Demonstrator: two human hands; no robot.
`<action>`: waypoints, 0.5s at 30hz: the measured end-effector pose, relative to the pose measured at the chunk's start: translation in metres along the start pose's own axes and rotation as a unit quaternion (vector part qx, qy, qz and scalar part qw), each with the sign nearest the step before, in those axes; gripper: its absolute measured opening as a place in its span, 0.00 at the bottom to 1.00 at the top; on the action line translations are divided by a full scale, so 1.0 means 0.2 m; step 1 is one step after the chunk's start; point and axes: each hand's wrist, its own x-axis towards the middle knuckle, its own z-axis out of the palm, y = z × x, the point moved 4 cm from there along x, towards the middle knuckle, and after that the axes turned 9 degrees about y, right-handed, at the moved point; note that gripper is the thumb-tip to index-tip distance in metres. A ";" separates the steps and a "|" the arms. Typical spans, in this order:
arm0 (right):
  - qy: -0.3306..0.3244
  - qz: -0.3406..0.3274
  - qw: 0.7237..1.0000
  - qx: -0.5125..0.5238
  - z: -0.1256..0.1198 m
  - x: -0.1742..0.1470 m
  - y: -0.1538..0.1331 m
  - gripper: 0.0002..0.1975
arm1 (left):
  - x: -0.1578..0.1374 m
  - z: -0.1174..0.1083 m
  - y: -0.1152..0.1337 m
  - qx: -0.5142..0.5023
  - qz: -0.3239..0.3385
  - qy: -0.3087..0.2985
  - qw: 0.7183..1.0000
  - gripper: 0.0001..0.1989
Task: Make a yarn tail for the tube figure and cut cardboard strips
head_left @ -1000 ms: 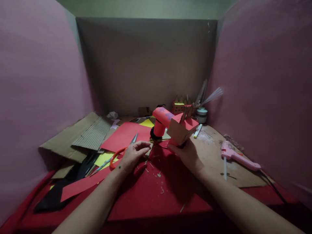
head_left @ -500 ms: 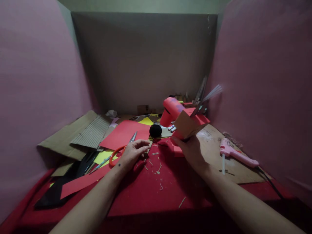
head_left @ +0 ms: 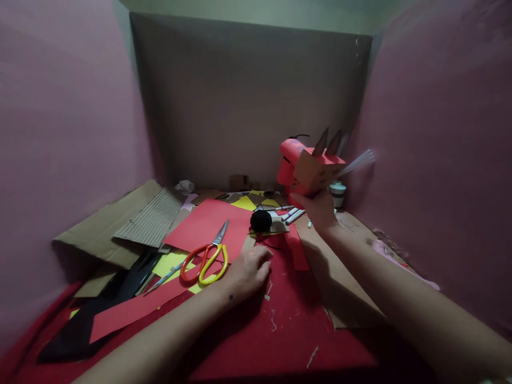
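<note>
Right hand extended toward the far right of the table, clamped on the lower part of a box-headed figure; figure is of red paper and brown cardboard, two pointed dark ears upright on the head, purple marks on the body; it is held up near the rear wall, just left of a lidded pot; left hand rests low over the red cloth, fingers loosely curled; cannot tell whether its fingertips meet or hold anything.

Near the left hand: scissors, one handle red, one yellow, blades lying over a large red sheet; black yarn ball just beyond the fingers; markers to its right; red strip to the left, over dark material; corrugated cardboard farther left; pale scraps lie scattered on the cloth; glue gun partly hidden behind the right forearm.
</note>
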 end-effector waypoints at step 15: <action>0.013 0.010 0.994 -0.104 0.30 0.20 0.14 0.26 | 1.02 -0.22 -0.27 0.259 -0.104 -0.007 0.960 0.17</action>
